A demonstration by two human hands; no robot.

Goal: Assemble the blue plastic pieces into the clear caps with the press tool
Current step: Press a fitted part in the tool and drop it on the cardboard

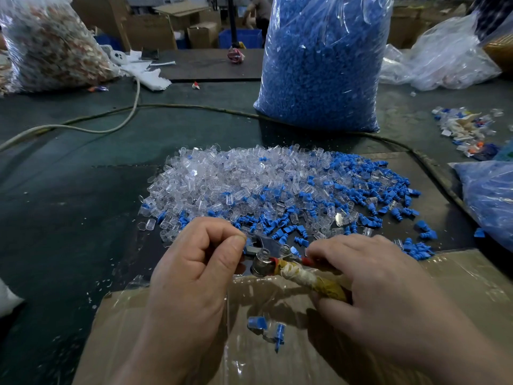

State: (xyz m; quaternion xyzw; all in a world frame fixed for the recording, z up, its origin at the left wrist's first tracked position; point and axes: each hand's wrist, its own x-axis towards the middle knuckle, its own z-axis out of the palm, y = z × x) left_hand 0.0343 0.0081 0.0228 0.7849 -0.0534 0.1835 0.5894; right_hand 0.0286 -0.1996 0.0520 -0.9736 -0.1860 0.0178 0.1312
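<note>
A heap of clear caps (222, 179) mixed with blue plastic pieces (369, 190) lies on the dark table ahead of me. The press tool (266, 254), a metal plier-like head with tape-wrapped handles, sits just above a cardboard box edge. My right hand (383, 284) grips the handles. My left hand (200, 262) has its thumb and forefinger pinched at the tool's jaw, where a bit of blue shows; what it pinches is mostly hidden. Two assembled blue-and-clear pieces (266, 329) lie in the box below.
A tall clear bag of blue pieces (322, 65) stands behind the heap. Another bag (47, 43) sits far left, more bags (444, 56) far right. A cable (133, 107) crosses the table. The cardboard box (166, 343) lies under my hands. A small mixed pile (466, 129) is at right.
</note>
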